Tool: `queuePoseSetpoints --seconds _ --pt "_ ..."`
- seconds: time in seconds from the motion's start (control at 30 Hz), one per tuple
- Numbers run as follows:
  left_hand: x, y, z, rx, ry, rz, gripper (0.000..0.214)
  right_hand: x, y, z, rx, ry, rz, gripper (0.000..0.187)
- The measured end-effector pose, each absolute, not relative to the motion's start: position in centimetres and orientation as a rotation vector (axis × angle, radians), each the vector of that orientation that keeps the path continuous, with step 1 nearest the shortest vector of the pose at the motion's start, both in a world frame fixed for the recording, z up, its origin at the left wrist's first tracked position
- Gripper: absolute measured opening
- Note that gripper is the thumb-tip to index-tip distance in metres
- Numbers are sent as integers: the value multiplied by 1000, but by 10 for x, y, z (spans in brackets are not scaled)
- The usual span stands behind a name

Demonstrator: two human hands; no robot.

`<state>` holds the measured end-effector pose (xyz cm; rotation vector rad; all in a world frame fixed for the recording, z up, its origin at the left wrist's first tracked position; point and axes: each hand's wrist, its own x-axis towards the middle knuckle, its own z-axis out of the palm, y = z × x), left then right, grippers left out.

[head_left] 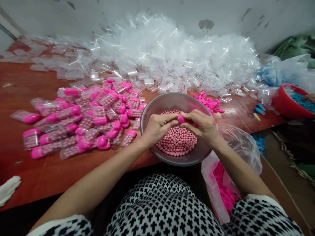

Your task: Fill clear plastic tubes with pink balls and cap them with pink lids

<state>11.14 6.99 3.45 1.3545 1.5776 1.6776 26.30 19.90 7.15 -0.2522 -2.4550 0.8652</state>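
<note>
Over a grey metal bowl (178, 161) of small pink balls (179, 141), my two hands meet. My right hand (203, 126) is closed, pinching a bright pink cap (181, 119); more pink shows under its fingers. My left hand (158, 127) is closed too, its thumb and fingertips pressed together at the cap's left side. What lies inside the left fingers is hidden. To the left sits a heap of clear plastic containers (99, 114) filled with pink balls and closed with pink caps. Loose pink caps (209, 104) lie just behind the bowl on the right.
A large pile of empty clear containers (157, 49) covers the table's back. A plastic bag (225, 186) of pink caps stands at lower right. Farther right, a red basin (283, 101) holds blue pieces, with another person's hand (311, 97) at it. White cloth (10, 190) lies at left.
</note>
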Motion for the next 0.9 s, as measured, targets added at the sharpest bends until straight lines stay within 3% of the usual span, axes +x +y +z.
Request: queuePoseSetpoints --seconds 0.13,0.2,0.4,0.53,0.67,0.8,0.9 --pt "107 74 36 903 1285 1784 44 267 197 73 -364 -2025 1579 44" --pt "106 74 37 819 1216 1800 48 271 197 70 -405 -1840 1805 49" --pt "109 72 39 1106 1269 1762 34 264 207 69 -473 -1725 1932 50" --pt "109 72 35 1292 1363 1776 24 255 210 70 -483 -1857 2299 62" --pt "108 71 33 1304 1383 1797 24 249 204 63 -501 -1808 2543 56" --pt "107 70 36 1284 1422 1779 21 241 193 56 -541 -1664 2493 39" --pt "109 71 38 1285 1443 1788 21 234 185 56 -598 -1562 2490 39"
